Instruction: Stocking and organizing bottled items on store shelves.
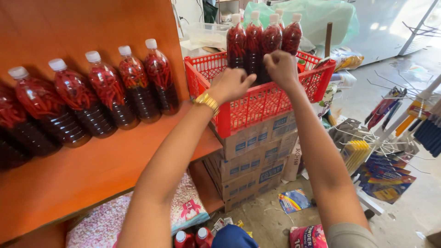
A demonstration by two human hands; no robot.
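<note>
**Operator:** Fingers (245,81) of the left hand (232,85) — report position and state.

**Inspector:** Curled together in a loose fist at the lower body of a bottle inside the red plastic crate (257,103). Whether they clamp the bottle cannot be told; the hand's back faces the camera. A gold wristwatch (206,101) sits on that wrist.

**Operator:** Right hand (281,68)?

**Inspector:** Raised just beside the left, its fingers bent inward against the bottles in the crate (262,39). It touches them at mid-body; a firm grip cannot be confirmed.

**Operator:** Location of those bottles?

**Inspector:** Upright in the crate, in a tight cluster at the rear half, white caps up, filled with red chillies in dark liquid. The crate rests on a stack of cardboard cartons (255,156), touching the end of the orange shelf (92,174).

**Operator:** Contents of the shelf?

**Inspector:** A row of matching bottles (110,92), leaning back against the orange wall panel, side by side and touching.

**Operator:** Surroundings?

**Inspector:** A white wire rack (395,133) of packaged goods stands to the right, well apart from the crate. A patterned sack (105,220) lies under the shelf.
</note>
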